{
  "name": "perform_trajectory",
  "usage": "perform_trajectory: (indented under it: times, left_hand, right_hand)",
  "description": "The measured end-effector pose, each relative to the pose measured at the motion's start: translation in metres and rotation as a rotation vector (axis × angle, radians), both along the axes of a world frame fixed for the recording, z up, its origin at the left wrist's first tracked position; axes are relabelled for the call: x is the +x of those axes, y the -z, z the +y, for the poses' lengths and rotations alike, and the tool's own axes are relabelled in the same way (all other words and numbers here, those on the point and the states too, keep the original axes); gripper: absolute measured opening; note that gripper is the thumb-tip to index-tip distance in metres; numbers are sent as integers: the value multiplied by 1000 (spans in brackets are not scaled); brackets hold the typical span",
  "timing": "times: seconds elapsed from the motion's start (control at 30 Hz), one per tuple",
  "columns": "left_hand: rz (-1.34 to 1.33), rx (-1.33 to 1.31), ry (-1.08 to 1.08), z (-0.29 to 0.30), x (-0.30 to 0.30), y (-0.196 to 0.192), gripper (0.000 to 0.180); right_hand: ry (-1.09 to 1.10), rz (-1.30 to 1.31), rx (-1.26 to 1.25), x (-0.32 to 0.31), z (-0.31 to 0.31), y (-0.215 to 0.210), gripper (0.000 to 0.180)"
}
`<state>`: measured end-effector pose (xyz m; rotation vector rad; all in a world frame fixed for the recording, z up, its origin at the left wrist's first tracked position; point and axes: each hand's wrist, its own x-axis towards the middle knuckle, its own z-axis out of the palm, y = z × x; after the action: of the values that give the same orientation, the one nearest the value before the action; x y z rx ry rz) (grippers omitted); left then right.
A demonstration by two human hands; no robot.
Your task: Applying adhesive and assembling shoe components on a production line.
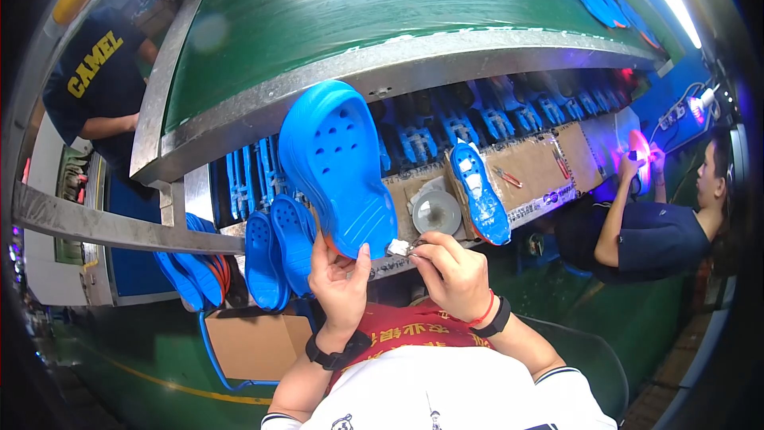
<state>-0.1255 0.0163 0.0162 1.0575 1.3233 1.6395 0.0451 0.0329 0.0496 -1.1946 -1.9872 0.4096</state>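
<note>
While the left hand [338, 280] grips the blue shoe piece [344, 179] near frame center, the right hand [454, 272] pinches a white-tipped item [399, 248] beside its lower end; work appears unfinished.

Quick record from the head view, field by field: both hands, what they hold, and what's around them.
Left hand: gripping the lower end of a blue perforated sole
Right hand: pinching a small white-ended item close to that sole; kind unclear
Bench: round pale bowl; another blue sole to its right
Beyond: green belt behind a metal rail
Nearby: co-worker at far right
</note>
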Motion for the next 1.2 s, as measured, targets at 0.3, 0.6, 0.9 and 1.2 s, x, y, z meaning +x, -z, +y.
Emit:
perform_trajectory:
  times: [0.3, 0.6, 0.9, 1.2]
  left_hand:
    - [66, 69, -47, 1, 0, 5, 67]
    - [100, 72, -21, 0, -1, 6, 66]
    - [8, 49, 5, 7, 2, 0, 64]
    - [-57, 138, -53, 17, 5, -3, 71]
  right_hand:
    - [55, 145, -150, 2, 3, -11, 13]
    - [58, 136, -163, 5, 5, -11, 13]
    - [88, 182, -140, 15, 8, -12, 13]
    - [221, 229, -111, 46, 10, -7, 11]
